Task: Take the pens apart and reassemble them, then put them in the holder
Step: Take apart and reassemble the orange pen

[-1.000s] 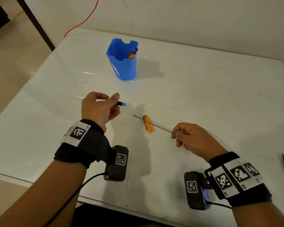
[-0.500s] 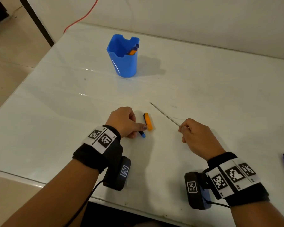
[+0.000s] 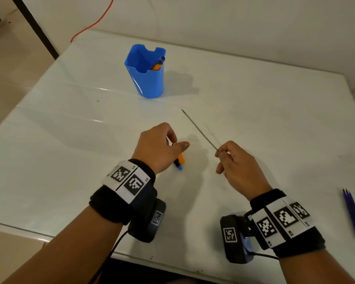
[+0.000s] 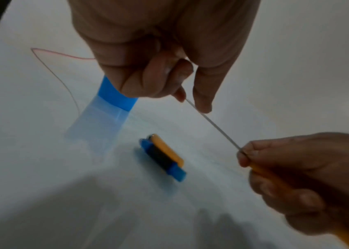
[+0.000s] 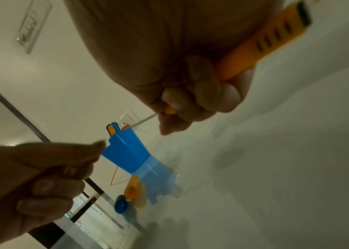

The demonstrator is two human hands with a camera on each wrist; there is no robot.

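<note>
My right hand (image 3: 220,152) grips an orange pen barrel (image 5: 254,48) in the palm and pinches its front end. A thin refill (image 3: 199,130) sticks out from there, pointing up and left over the table. My left hand (image 3: 177,142) hovers just above an orange cap (image 3: 181,157) and a small blue and black pen part (image 3: 179,167). Its fingers are loosely curled and hold nothing. Both pieces lie side by side on the table (image 3: 70,140), as the left wrist view also shows. The blue holder (image 3: 150,85) stands at the back with pens inside.
Blue pens (image 3: 353,214) lie at the table's right edge. A red cable (image 3: 94,23) runs down the wall behind the holder. The table's front edge (image 3: 172,261) is close under both wrists.
My left hand brought the blue part down beside the orange cap, let it go and lifted slightly. The right hand swung the refill to point further away.
</note>
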